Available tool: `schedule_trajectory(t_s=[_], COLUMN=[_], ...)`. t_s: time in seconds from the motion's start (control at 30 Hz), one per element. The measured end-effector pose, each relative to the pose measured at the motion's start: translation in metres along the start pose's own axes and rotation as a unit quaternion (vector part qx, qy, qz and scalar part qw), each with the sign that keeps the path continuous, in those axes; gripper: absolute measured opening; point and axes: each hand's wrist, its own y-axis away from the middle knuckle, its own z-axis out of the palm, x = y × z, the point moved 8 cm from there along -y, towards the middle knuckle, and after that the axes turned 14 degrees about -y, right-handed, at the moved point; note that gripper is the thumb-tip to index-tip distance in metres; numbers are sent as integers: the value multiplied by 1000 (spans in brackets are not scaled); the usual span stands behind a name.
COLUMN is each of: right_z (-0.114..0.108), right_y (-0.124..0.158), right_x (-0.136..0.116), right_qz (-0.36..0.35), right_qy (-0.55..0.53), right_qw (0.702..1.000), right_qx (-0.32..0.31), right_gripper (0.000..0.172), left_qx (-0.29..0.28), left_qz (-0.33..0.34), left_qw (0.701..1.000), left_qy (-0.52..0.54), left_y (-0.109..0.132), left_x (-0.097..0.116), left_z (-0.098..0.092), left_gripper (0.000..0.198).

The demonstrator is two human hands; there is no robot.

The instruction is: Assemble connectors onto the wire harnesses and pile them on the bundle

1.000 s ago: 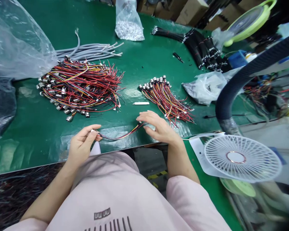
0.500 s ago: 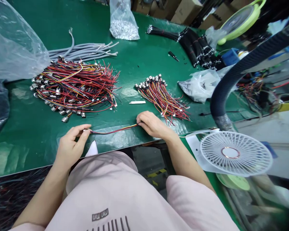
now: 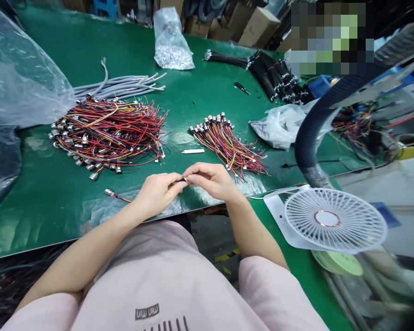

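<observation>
At the front of the green table [image 3: 55, 193], my left hand [image 3: 155, 193] and my right hand [image 3: 212, 181] meet, each pinching one end of a wire harness [image 3: 120, 197]. A small dark piece at that end shows between the fingertips; its detail is too small to make out. The harness's silver round connector lies to the left on the table, with red and yellow wires running behind my left hand. A white pen-like stick [image 3: 193, 151] lies just beyond my hands. A small bundle of similar harnesses [image 3: 227, 142] rests behind my right hand.
A large pile of harnesses [image 3: 110, 131] lies at left, with grey cables [image 3: 124, 85] behind it and a clear plastic bag [image 3: 20, 69] beside it. A bag of metal parts [image 3: 172, 41], black cables [image 3: 265, 76], a ducting hose [image 3: 307, 133] and a white fan [image 3: 336, 220] stand farther back and right.
My left hand has let go of the connector end and moved right to the wire end beside my right hand. The connector now rests on the table. The view has shifted slightly.
</observation>
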Motion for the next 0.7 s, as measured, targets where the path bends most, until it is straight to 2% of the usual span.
schedule_trajectory(t_s=[0.27,0.37,0.47,0.57,0.7], right_z=[3,-2,-24,-56,-94], right_y=[-4,-6,-4,6,23], right_x=[0,-5,-15,-25,-23], right_qz=[39,25,-1,-31,-48], right_qy=[-58,-63,-66,-62,-10], right_qw=[998,997,993,984,970], right_qx=[3,31,93,164,237], right_gripper=[14,8,6,4,4], left_qx=[18,21,20,23,23], left_qz=[16,35,48,84,84], left_qw=[1000,999,996,987,985], left_qy=[10,-19,-79,-137,-147], left_y=[2,6,13,24,37], left_x=[2,0,-12,-25,-43], left_z=[-9,-10,-12,-15,-23], left_gripper=[32,30,28,29,30])
